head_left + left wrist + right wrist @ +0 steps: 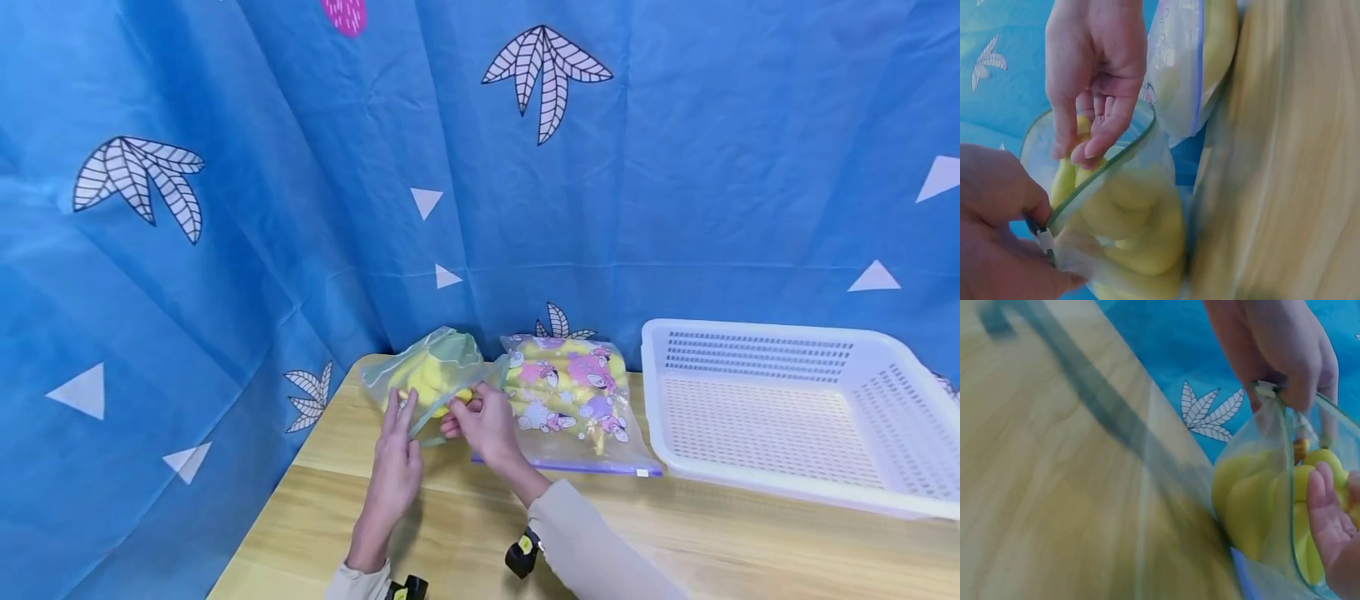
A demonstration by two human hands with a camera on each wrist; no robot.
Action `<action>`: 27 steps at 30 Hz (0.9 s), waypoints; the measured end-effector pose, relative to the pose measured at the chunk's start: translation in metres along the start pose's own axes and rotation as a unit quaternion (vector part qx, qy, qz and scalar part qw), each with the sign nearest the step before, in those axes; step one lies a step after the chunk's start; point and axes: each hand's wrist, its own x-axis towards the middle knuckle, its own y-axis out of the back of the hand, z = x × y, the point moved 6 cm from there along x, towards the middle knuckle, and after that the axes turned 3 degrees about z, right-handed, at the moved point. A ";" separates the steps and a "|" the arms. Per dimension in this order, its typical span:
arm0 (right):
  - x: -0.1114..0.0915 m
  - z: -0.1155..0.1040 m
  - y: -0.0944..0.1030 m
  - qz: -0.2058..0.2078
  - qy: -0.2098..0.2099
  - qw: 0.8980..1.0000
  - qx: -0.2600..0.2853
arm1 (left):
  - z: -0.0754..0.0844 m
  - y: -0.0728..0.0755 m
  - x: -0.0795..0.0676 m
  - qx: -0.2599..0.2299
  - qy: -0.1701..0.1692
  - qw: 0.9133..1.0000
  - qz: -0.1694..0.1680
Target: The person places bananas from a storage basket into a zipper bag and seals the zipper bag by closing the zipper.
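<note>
A clear zip bag with a green-edged mouth stands at the table's left back corner, holding several curved, yellow, banana-shaped pieces. My left hand grips the bag's rim by the white slider, thumb on one side and fingers on the other. The mouth gapes wide. Reaching in from the other side, my right hand pinches the end of one yellow piece at the opening. In the right wrist view, the fingers of that hand overlap the yellow pieces, while the left hand holds the rim above.
Just right of the bag lies a second zip bag, printed with pink and purple cartoon figures, yellow contents inside and a purple zip along its front. Farther right is a white plastic basket. A blue curtain hangs behind the wooden table.
</note>
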 end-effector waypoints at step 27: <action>-0.003 0.002 -0.010 -0.078 0.057 0.988 -0.119 | -0.090 0.002 -0.010 -0.407 0.351 0.843 -0.003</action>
